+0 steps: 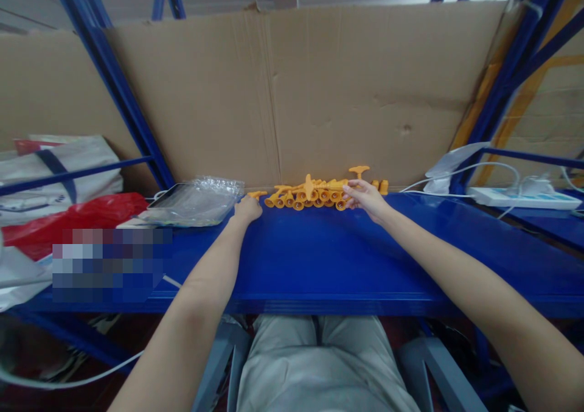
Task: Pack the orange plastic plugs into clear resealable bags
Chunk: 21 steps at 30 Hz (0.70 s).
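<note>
Several yellow T-handled pieces with round, cup-like ends [319,196] lie in a stacked row at the back of the blue shelf, most cups facing me. One piece [309,188] sticks up at the front of the stack. My left hand [247,210] is closed at the row's left end, on a yellow T-handled piece [258,193] whose handle shows above the fingers. At the right end, the fingers of my right hand [368,199] are curled beside the stack. An upright T-handle [359,171] rises just above them, its lower part hidden by the hand.
Clear plastic bags [196,202] lie left of my left hand, near a red bag [91,217] and a blurred patch. A white power strip [524,198] with cables sits at the right. A cardboard sheet [342,95] stands behind the blue shelf [319,254], between blue posts.
</note>
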### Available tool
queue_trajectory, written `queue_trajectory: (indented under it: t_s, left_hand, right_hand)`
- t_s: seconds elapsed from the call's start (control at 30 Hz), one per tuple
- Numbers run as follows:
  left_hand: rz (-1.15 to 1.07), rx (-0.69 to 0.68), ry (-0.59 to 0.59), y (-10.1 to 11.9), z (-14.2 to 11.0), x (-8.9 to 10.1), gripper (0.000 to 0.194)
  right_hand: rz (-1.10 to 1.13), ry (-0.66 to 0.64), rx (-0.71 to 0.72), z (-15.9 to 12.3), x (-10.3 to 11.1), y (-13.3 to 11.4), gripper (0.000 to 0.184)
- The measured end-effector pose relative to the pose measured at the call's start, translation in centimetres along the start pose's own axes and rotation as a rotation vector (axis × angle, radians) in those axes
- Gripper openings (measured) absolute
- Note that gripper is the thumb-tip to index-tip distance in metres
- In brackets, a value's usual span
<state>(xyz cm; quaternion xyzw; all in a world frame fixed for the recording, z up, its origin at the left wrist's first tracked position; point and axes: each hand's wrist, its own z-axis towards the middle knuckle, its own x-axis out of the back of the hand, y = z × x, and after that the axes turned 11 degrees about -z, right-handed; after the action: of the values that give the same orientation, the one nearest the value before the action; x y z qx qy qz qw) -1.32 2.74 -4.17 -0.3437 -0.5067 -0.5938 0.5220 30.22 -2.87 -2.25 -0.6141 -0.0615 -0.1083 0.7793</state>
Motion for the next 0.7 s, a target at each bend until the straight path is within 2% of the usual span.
queue_trajectory:
  t_s: [0.2,0.5,0.7]
  left_hand:
    - [0.072,0.025,0.002,0.8,-0.2,0.7,0.042]
    - [0.061,0.094,-0.065,2.5,-1.1,1.6,0.047]
    - [0.138,-0.017,-0.164,3.3,-1.3,2.2,0.041]
  right_hand:
    - [-0.001,0.019,-0.006,-0.1,0.0,-0.1,0.023]
    - [-0.062,0.067,0.072,0.6,0.1,0.7,0.045]
    - [-0.212,0.207,0.244,1.1,0.2,0.9,0.049]
